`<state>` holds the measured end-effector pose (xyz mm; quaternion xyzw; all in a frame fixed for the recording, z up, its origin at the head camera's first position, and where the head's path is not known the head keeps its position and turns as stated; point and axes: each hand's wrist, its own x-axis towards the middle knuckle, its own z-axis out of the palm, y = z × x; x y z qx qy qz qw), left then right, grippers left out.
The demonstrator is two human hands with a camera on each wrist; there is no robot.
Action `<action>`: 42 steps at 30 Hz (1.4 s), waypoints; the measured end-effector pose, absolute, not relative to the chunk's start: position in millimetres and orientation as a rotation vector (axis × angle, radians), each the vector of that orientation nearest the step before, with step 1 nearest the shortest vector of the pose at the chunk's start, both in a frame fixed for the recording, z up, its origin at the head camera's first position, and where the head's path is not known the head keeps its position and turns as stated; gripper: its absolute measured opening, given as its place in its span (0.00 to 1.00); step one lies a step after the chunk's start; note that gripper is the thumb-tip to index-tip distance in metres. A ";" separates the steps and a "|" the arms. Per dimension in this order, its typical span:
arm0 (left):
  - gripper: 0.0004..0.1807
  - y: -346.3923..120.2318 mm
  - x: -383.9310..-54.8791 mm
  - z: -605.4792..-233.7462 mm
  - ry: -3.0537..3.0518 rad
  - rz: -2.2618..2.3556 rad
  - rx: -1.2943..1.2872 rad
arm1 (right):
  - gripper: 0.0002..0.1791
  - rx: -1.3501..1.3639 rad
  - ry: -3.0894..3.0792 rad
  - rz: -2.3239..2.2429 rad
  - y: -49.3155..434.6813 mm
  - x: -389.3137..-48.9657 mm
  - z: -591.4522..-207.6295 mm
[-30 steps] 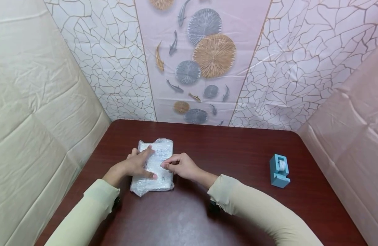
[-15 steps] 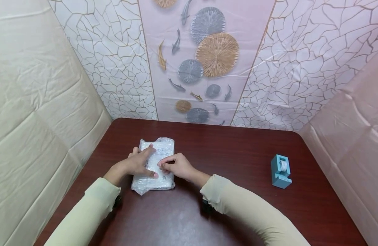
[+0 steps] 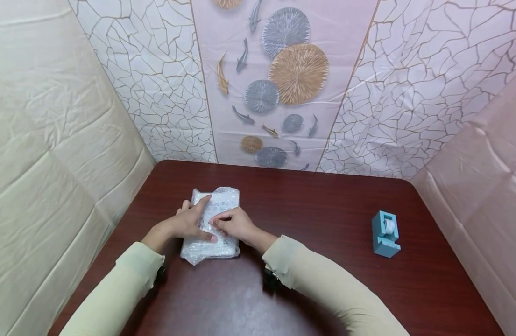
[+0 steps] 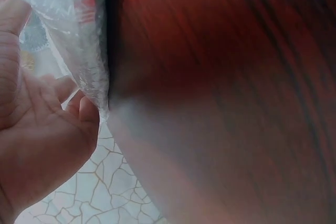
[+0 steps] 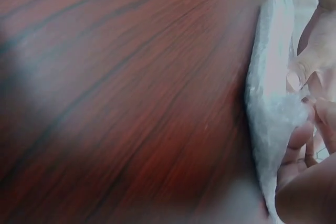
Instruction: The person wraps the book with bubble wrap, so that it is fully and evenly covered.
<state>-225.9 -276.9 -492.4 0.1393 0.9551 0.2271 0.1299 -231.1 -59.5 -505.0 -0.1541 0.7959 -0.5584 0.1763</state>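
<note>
A flat rectangular package in clear bubble wrap [image 3: 223, 199] lies on the left part of the table. My left hand [image 3: 183, 225] is spread over its left side, thumb and index finger on top, the other fingers at the left edge. From the right, my right hand [image 3: 236, 226] reaches over the package, with thumb and fingertips pinched together close above its middle. In the right wrist view a raised fold of the bubble wrap [image 5: 286, 111] meets those fingertips. The left wrist view shows a small red mark [image 4: 85, 10] on the wrap. What is inside is hidden.
A blue tape dispenser [image 3: 385, 235] with a roll of clear tape [image 3: 389, 227] stands at the right of the dark red-brown table [image 3: 308, 214]. Patterned and cream sheets [image 3: 358, 116] hang around the back and sides.
My right hand has moved left across the package with its fingertips pinched, toward my left thumb. The left hand has stayed in place on the package. The head view has shifted slightly.
</note>
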 end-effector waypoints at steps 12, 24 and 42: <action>0.77 -287.9 -227.0 -492.8 2.672 0.782 0.424 | 0.07 -0.501 2.490 -1.327 -76.3 -237.7 -501.6; 0.77 -291.7 -230.3 -494.5 2.622 0.820 0.373 | 0.08 -0.586 2.321 -1.466 -83.5 -248.7 -504.4; 0.74 -294.9 -232.0 -493.4 2.581 0.879 0.329 | 0.08 -0.557 2.322 -1.443 -91.0 -261.4 -505.5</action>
